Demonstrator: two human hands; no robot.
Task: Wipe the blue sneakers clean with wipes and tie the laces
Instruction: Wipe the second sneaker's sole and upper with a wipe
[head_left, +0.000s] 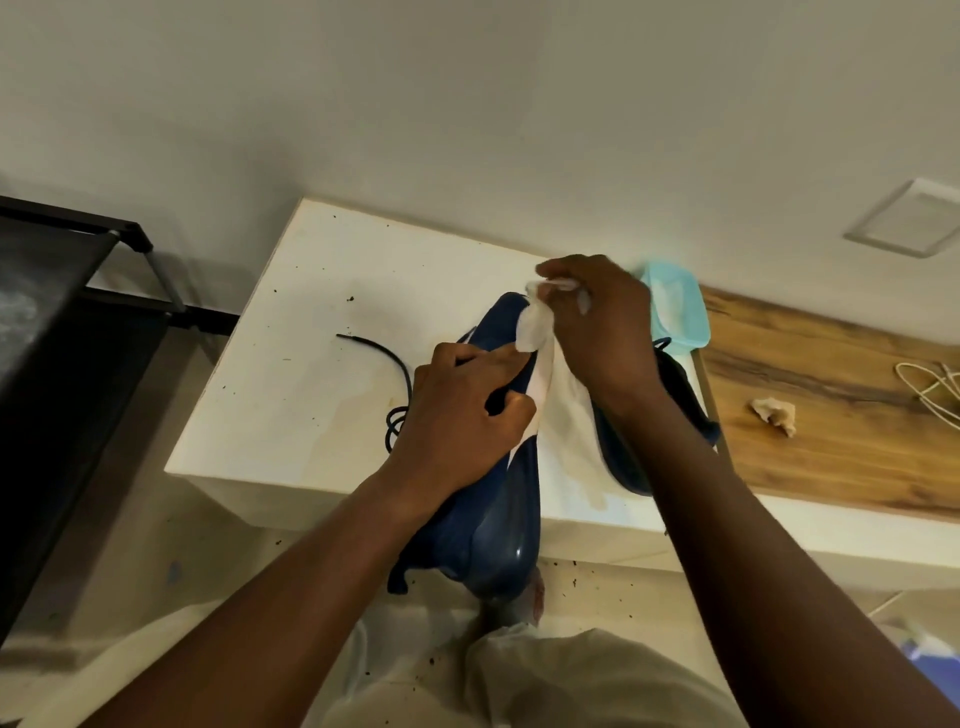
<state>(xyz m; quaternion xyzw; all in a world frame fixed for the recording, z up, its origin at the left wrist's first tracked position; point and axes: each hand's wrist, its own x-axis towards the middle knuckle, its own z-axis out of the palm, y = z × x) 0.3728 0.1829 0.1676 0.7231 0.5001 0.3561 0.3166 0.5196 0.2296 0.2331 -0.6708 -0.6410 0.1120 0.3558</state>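
Note:
A blue sneaker (493, 519) lies tilted on the white block (291, 395), its heel hanging past the front edge. My left hand (457, 415) grips its upper near the middle, index finger stretched toward the toe. My right hand (597, 327) pinches a crumpled white wipe (532, 330) and holds it against the sneaker's toe side. The second blue sneaker (675, 405) lies to the right, mostly hidden behind my right forearm. A dark lace (384, 358) trails loose across the block to the left.
A light blue wipes pack (675, 306) sits behind my right hand. On the wooden surface (831, 415) to the right lie a used crumpled wipe (774, 413) and a white cable (930, 389). A black rack (67, 332) stands at left. Dirt crumbs dot the block.

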